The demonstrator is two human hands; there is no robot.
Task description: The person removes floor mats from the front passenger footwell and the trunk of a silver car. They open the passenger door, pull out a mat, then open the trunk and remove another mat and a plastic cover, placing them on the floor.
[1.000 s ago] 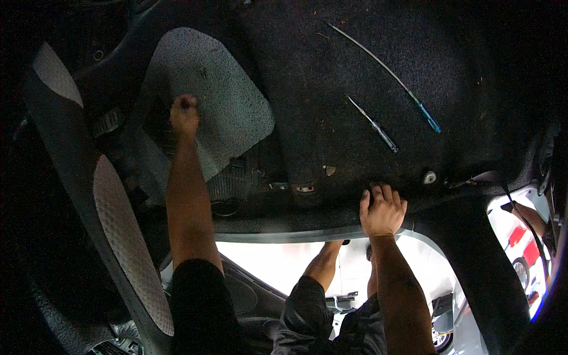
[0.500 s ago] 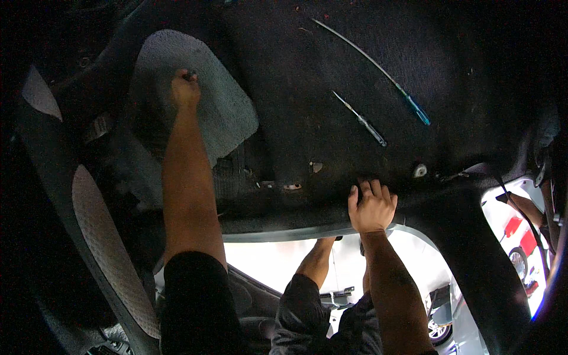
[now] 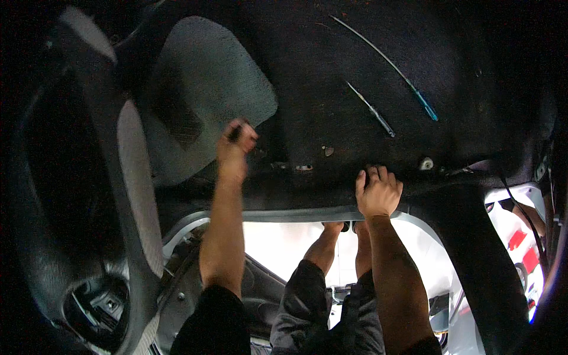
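Note:
My left hand (image 3: 238, 142), smeared by motion, is closed around a small dark object that I cannot make out. It is just above the black carpet, near the lower right edge of a grey floor mat (image 3: 222, 74). At the door sill, my right hand (image 3: 380, 190) leans on the carpet edge, thumb apart and fingertips bent down, with nothing seen in it. Farther in, a slim screwdriver (image 3: 378, 121) with a dark clear handle lies on the carpet (image 3: 307, 77). Beyond it rests a long, thin, curved rod tool with a blue handle (image 3: 427, 107).
A pale round fitting (image 3: 426, 163) and a small metal piece (image 3: 303, 168) sit along the carpet's near edge. A dark cable (image 3: 512, 195) hangs at the right. A light-patterned seat side (image 3: 137, 177) borders the left. Below the sill are my legs and the bright ground.
My left hand has come back from the middle of the mat toward the sill and to the right. My right hand stays on the sill edge. The whole view has shifted slightly.

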